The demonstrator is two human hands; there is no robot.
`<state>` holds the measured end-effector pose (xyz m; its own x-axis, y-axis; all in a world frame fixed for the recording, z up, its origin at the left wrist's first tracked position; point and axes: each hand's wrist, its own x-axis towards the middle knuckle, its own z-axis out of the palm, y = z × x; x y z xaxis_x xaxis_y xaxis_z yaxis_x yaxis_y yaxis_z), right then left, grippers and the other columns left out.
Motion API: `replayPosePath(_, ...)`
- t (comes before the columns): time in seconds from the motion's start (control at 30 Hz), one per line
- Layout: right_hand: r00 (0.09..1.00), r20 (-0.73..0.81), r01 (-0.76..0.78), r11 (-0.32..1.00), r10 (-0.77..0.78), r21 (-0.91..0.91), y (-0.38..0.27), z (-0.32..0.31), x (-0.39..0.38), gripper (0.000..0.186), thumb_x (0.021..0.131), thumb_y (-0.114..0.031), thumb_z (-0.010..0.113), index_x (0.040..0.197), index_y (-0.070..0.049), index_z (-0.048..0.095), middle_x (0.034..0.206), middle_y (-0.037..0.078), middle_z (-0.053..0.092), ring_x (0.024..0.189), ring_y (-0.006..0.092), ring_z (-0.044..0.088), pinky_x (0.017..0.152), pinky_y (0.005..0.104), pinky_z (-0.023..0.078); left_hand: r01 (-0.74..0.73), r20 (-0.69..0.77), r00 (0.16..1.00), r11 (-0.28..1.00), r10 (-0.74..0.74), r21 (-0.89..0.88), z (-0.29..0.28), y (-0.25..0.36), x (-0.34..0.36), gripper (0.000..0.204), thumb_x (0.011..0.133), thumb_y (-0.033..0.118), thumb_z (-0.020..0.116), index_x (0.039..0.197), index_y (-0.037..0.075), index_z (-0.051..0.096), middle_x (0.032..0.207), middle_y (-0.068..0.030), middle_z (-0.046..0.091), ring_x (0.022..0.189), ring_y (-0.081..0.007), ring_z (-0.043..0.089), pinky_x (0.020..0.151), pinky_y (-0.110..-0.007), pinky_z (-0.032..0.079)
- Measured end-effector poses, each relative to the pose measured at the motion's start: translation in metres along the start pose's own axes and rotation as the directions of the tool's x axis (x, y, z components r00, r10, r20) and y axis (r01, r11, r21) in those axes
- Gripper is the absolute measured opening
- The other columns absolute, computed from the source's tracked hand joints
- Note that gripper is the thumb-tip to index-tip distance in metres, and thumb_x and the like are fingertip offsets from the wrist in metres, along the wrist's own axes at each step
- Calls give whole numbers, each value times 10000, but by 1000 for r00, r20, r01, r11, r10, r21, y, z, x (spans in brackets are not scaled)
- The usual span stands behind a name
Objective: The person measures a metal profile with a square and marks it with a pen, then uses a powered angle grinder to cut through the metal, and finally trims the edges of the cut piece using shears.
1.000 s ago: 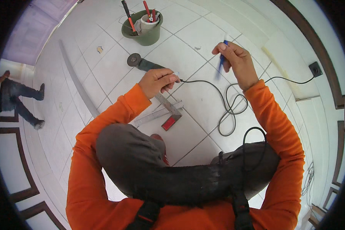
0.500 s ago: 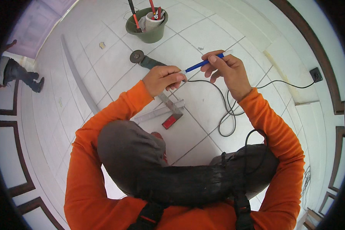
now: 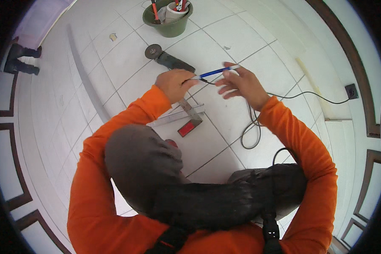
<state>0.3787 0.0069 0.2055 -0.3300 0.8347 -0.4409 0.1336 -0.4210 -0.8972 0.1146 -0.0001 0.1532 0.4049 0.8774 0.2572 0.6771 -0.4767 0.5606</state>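
Observation:
A blue marker with white ends is stretched between my two hands above the tiled floor. My left hand is closed around its left end, the fingers hiding the tip. At the other end my right hand pinches it between thumb and index finger, its other fingers loosely spread and a little blurred. Just beyond my left hand lies an angle grinder with a round disc. Below the hands, a try square with a red-marked stock rests across a pale flat strip.
A black cord loops over the floor to a wall socket on the right. A green bucket of tools stands at the far side. A long pale strip lies at left. Another person's legs show at far left.
Both hands have come slightly lower in the picture, and the marker has tilted nearer to level. My view has shifted a little. The person at far left has changed position.

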Motion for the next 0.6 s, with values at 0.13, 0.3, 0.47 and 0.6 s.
replayPosePath(0.13,997,16,66,703,-78,-708,55,-65,36,449,960,-279,633,1333,-41,556,1089,124,710,936,230,700,815,349,568,551,18,833,833,-552,57,22,-101,-75,403,951,448,595,976,65,718,859,-105,690,783,-289,647,701,-382,497)
replayPosePath(0.3,970,238,221,228,50,-948,114,-83,107,562,883,-287,693,1381,-95,515,1268,168,628,1200,342,579,997,440,480,728,-114,672,625,-732,280,56,-192,-167,418,979,454,523,981,81,711,982,-163,699,906,-378,655,816,-467,513)
replayPosePath(0.47,971,219,238,370,-92,-898,121,-2,167,597,860,-304,706,1388,-107,510,1367,171,550,1250,357,546,1029,443,470,729,-553,681,514,-480,452,78,-183,-185,445,876,359,714,1218,86,635,1189,-153,640,1168,-358,564,982,-451,443)
replayPosePath(0.6,974,177,221,421,-140,-880,114,49,205,674,845,-324,722,1428,-115,456,1404,174,512,1275,366,527,1049,463,462,428,-18,904,901,-427,72,92,-96,-158,566,748,298,818,1225,99,588,1234,-159,604,1213,-360,528,1014,-472,414)
